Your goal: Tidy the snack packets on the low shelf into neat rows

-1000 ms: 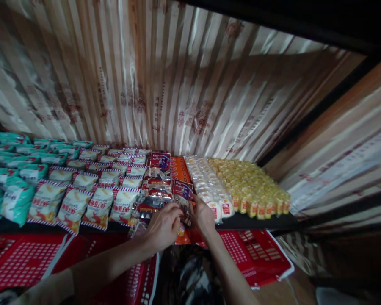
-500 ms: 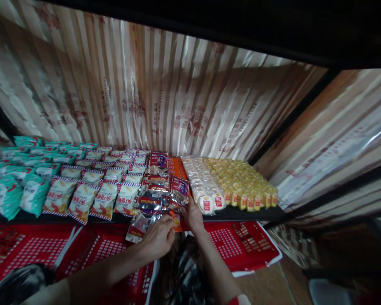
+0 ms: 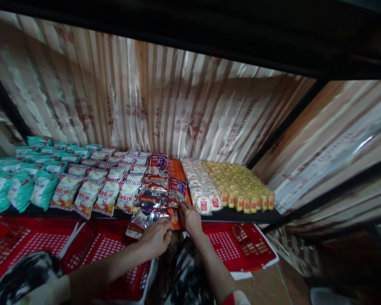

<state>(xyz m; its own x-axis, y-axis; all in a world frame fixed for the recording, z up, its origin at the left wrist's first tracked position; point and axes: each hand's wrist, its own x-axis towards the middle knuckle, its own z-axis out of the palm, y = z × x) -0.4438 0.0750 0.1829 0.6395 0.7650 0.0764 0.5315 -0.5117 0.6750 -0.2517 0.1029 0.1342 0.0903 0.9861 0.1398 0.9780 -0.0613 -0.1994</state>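
My left hand is closed in a pinch on a silver and red snack packet that hangs over the front edge of the black shelf. My right hand rests at the shelf edge, its fingers on the orange packet beneath a dark red and blue packet. A heap of the same shiny packets runs back from my hands to the striped backing.
White, red and blue chip bags and teal bags fill the shelf's left. Rows of white round cakes and yellow packets lie on the right. Red plastic baskets sit below. Striped satin cloth lines the back.
The view has drawn back and tilted. My left hand has dropped from the packet pile to the shelf's front edge, pulling a silver packet over it. The right hand stayed near the orange packet.
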